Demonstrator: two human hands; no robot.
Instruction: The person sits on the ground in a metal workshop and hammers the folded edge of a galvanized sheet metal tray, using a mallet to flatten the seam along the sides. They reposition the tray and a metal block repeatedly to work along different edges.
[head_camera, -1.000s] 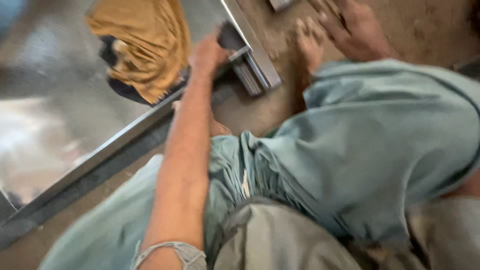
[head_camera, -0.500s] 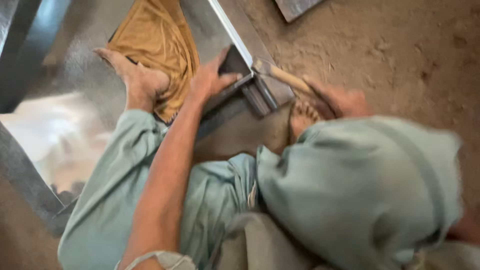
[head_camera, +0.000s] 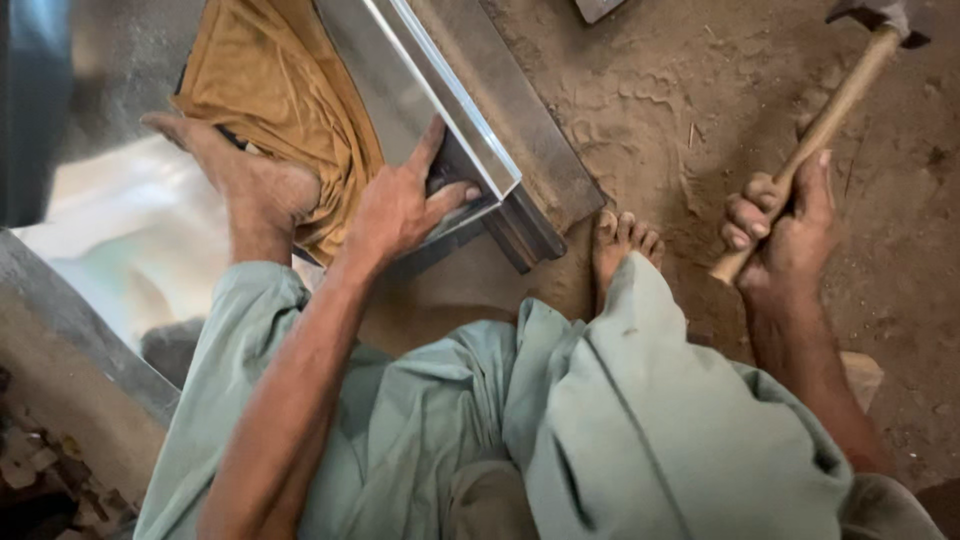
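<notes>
My left hand (head_camera: 400, 205) presses on the near end of a shiny folded sheet-metal piece (head_camera: 430, 95), thumb over its edge. The sheet lies across a dark steel bar (head_camera: 520, 130) on the dirt floor. My right hand (head_camera: 785, 225) grips the wooden handle of a hammer (head_camera: 845, 95), raised to the right with its head near the top right corner. My left foot (head_camera: 240, 175) rests on an ochre cloth (head_camera: 265, 90) over the sheet. My right foot (head_camera: 622, 245) stands on the dirt beside the bar's end.
A wide reflective metal sheet (head_camera: 110, 250) spreads to the left. A grey metal edge (head_camera: 80, 330) runs along the lower left, with rubble (head_camera: 50, 480) below it. Sandy dirt floor (head_camera: 700, 110) fills the right side. My pale green trousers cover the lower middle.
My right hand has swung the hammer away from the bar, up and out to the right. The view has steadied; my left hand stays on the sheet's end.
</notes>
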